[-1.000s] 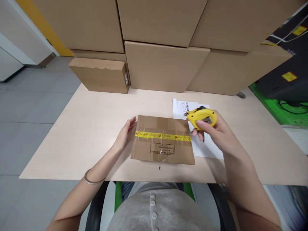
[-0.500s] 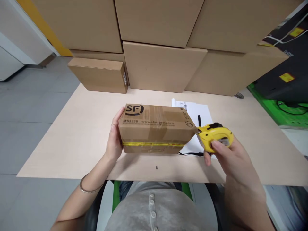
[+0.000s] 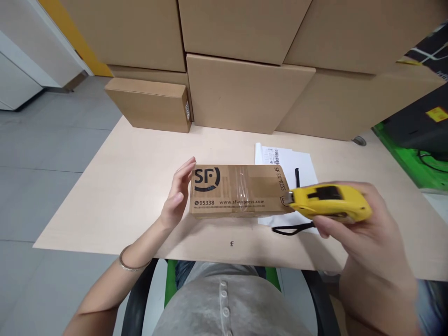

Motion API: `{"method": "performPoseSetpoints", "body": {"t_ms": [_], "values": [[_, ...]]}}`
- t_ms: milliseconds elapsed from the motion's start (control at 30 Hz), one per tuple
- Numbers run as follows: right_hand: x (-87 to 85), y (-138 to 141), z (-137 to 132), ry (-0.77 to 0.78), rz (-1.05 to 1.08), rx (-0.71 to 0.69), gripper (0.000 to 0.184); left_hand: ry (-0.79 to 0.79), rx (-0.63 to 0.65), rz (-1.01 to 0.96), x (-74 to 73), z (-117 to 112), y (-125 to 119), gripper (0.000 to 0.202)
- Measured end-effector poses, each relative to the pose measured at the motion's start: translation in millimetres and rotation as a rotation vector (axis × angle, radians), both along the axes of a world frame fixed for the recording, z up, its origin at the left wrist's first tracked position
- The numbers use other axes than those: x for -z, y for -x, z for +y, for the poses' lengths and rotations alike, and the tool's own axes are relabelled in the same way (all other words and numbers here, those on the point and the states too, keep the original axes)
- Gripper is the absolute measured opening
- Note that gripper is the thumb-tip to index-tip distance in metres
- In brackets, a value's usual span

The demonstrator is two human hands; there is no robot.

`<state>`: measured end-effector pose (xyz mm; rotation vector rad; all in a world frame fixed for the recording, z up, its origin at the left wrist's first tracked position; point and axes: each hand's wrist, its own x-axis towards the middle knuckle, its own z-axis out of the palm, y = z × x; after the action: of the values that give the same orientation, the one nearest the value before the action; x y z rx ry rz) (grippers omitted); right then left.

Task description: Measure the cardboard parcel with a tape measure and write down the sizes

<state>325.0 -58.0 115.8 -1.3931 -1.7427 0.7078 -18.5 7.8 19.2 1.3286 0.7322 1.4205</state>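
A small cardboard shipping box (image 3: 238,190) with a black "SF" logo stands on its narrow side in the middle of the light wooden table (image 3: 122,186). My left hand (image 3: 177,196) is open, its fingers straight, flat against the box's left end. My right hand (image 3: 364,228) is closed around a yellow tape measure (image 3: 329,202), whose metal tip sits at the box's right end. A black wrist strap (image 3: 290,228) hangs from the tape measure onto the table.
A white printed sheet (image 3: 290,163) with a black pen (image 3: 297,177) on it lies behind the box's right end. Large cardboard boxes (image 3: 245,93) are stacked along the table's far edge, a smaller one (image 3: 150,105) at the left. Green floor matting (image 3: 413,158) shows at right.
The box went from lying flat, yellow tape up, to standing on its side with the logo face up. My right hand brought the tape measure down to the box's right end.
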Motion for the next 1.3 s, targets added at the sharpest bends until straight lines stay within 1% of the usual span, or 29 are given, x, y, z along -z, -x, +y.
{"method": "performPoseSetpoints", "body": {"t_ms": [33,100,133,167,267,367,433,500,567,667,700,800,833,900,967,1067,1167,1300], "values": [[-8.7,11.0,10.0,-0.039,-0.025,-0.043,0.041,0.017,0.023,-0.007,-3.5,3.3,-1.5,0.06],[-24.9,39.4,34.0,-0.057,-0.104,-0.263,0.051,0.065,0.057,-0.029,-8.2,9.3,-6.0,0.061],[-31.6,55.3,46.8,-0.091,-0.143,-0.37,0.057,0.096,0.061,-0.047,-9.2,11.5,-8.6,0.063],[-37.1,71.3,59.0,-0.129,-0.185,-0.489,0.057,0.127,0.059,-0.071,-9.3,13.1,-11.0,0.064],[-45.1,112.3,86.4,-0.078,-0.292,-0.715,0.044,0.205,0.036,-0.136,-5.7,15.0,-15.9,0.061],[-42.8,132.5,97.2,-0.028,-0.319,-0.806,0.038,0.23,0.071,-0.144,0.4,15.7,-16.1,0.055],[-38.7,131.9,98.1,-0.027,-0.318,-0.803,0.039,0.189,0.09,-0.122,4.4,17.0,-14.8,0.049],[-34.8,120.0,96.9,-0.032,-0.323,-0.757,0.041,0.128,0.078,-0.101,8.0,19.1,-13.6,0.045],[-31.8,96.6,95.0,-0.017,-0.329,-0.693,0.043,0.096,0.056,-0.089,10.7,21.3,-12.5,0.043],[-27.8,42.7,90.5,0.054,-0.324,-0.583,0.039,0.107,0.065,-0.081,13.1,23.6,-10.5,0.04],[-25.8,21.9,88.1,0.077,-0.337,-0.528,0.039,0.106,0.075,-0.084,13.5,24.0,-9.7,0.04],[-17.2,-36.2,77.7,0.067,-0.313,-0.335,0.038,0.088,0.099,-0.091,13.6,24.6,-7.6,0.038],[-13.6,-51.1,73.8,0.056,-0.299,-0.289,0.038,0.084,0.102,-0.09,13.3,24.6,-7.2,0.038],[-6.3,-71.4,67.2,0.027,-0.272,-0.226,0.037,0.079,0.107,-0.095,12.3,24.6,-7.0,0.037],[-0.3,-81.1,63.6,0.01,-0.256,-0.207,0.037,0.067,0.119,-0.118,11.3,24.8,-7.3,0.034],[4.6,-84.4,63.1,0.024,-0.246,-0.219,0.038,0.033,0.154,-0.157,10.8,26.4,-7.8,0.031],[5.1,-82.3,63.9,0.041,-0.255,-0.233,0.039,-0.006,0.183,-0.18,12.3,28.6,-7.5,0.031],[1.1,-76.0,62.8,0.031,-0.284,-0.249,0.037,-0.015,0.171,-0.19,15.1,30.5,-6.3,0.032]]}}
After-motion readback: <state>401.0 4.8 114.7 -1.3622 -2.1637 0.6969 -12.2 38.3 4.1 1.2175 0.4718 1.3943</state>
